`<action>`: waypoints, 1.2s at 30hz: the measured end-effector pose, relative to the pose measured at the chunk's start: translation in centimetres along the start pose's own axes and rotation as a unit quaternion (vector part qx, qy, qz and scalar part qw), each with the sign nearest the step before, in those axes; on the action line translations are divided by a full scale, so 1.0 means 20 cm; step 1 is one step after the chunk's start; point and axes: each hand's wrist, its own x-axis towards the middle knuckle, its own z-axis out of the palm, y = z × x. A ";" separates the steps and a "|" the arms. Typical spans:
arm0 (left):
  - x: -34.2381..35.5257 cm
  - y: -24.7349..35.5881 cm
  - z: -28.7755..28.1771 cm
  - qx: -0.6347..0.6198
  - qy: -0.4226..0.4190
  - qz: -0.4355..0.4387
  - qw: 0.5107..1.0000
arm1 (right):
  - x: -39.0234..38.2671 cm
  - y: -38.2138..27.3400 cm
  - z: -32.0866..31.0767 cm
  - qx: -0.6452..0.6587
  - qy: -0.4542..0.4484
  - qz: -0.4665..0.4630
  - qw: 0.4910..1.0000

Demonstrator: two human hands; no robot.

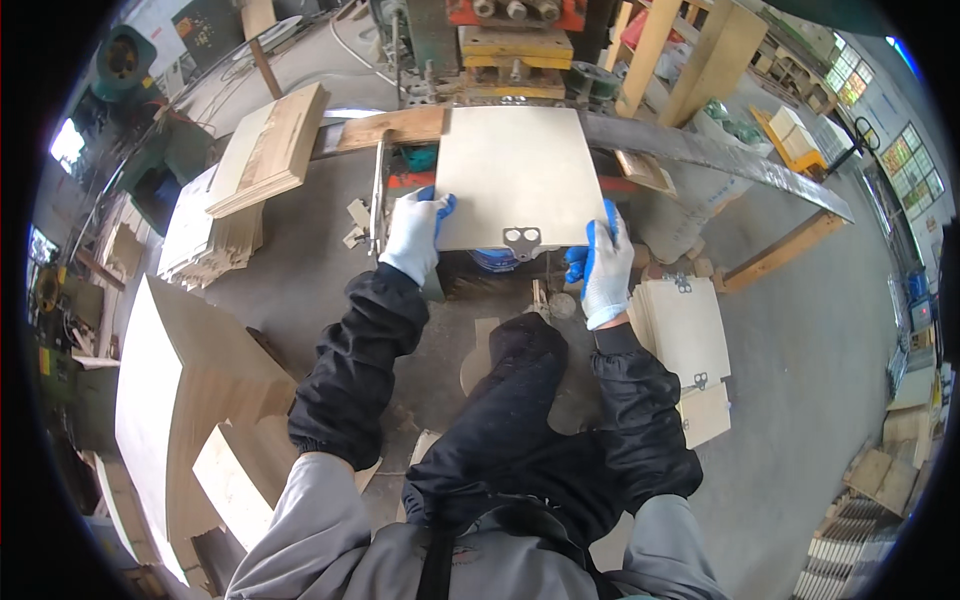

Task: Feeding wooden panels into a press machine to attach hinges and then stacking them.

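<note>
A pale, flat wooden board (517,170) lies level in front of me, its far end close to a press machine. My left hand (413,230), in a white glove with blue fingers, is closed on the board's left edge. At the near right corner my right hand (606,265), gloved alike, grips the other edge with its thumb up along the side and its fingers curled. Set in the middle of the near edge is a small dark metal fitting (521,241) with round holes. The undersides of the board and some fingertips are hidden.
The press (515,48) stands straight ahead, behind a long metal-edged bench (700,150). Stacked boards (265,150) are at the far left and larger panels (190,390) at the near left. Beside my right forearm, boards with metal fittings (682,330) are piled.
</note>
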 end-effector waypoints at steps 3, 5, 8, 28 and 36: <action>-0.01 0.01 -0.03 0.017 -0.015 -0.008 1.000 | -0.01 0.02 0.01 -0.016 -0.003 -0.002 1.000; -0.02 0.02 -0.02 0.026 -0.016 -0.004 1.000 | -0.01 0.01 0.01 -0.016 -0.009 -0.003 1.000; -0.03 0.02 0.00 0.032 -0.004 0.013 0.999 | -0.02 0.00 0.00 -0.011 0.003 0.012 1.000; -0.99 -0.33 0.17 -0.043 0.001 -0.027 0.999 | 0.29 0.36 -1.02 0.064 0.000 0.215 0.974; -1.13 -0.25 -0.05 0.073 0.020 0.010 0.997 | 1.23 0.31 -0.72 0.235 0.118 0.124 0.957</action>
